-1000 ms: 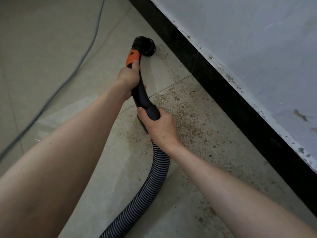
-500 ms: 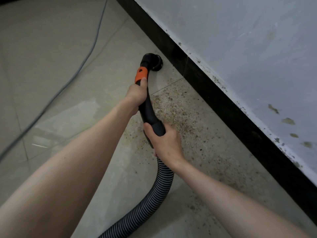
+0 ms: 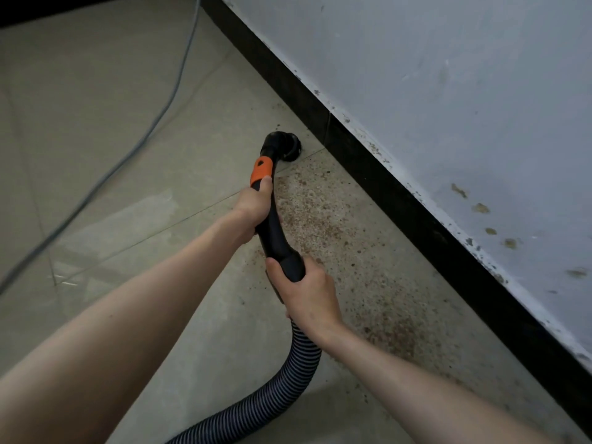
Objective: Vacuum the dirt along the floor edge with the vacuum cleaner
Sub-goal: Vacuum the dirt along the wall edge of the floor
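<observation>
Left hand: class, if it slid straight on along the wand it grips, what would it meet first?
Probably the orange collar just ahead of the left hand, then the round nozzle by the black skirting.

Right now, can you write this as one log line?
left hand: grips vacuum handle | right hand: grips hose cuff | nozzle: at black skirting | dirt: still on floor

No text, label, brand, number or sign can be read anywhere in the view.
</observation>
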Tool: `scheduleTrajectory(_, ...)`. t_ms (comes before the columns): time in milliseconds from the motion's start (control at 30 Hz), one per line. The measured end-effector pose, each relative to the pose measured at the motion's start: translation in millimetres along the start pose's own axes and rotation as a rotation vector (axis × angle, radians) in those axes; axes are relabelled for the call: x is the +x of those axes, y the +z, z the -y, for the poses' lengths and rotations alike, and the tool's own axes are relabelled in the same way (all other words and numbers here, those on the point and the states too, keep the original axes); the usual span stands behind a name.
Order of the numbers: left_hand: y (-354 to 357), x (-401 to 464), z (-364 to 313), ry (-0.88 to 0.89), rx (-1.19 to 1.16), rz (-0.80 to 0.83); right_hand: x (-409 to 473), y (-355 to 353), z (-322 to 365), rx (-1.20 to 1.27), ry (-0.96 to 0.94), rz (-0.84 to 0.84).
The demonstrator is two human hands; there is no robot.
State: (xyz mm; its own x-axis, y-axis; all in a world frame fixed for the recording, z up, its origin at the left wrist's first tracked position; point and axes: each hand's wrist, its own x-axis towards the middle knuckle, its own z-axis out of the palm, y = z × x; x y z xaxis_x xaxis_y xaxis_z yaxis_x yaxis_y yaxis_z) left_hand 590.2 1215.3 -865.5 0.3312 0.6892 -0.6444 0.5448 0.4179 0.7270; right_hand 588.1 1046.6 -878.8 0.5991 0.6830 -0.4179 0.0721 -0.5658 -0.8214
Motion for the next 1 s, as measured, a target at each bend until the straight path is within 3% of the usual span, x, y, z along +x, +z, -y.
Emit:
scheduleTrajectory(600, 31.5, 16.4, -14.9, 0.063, 0.030, 0.013, 17.9, -15.6, -5.4, 0.017, 0.017, -0.089)
scheduleTrajectory(1000, 12.5, 61.6, -47.5, 0.111, 0.049, -0.066, 72.3, -5.2, 18.6, 0.067, 0.001, -0.062)
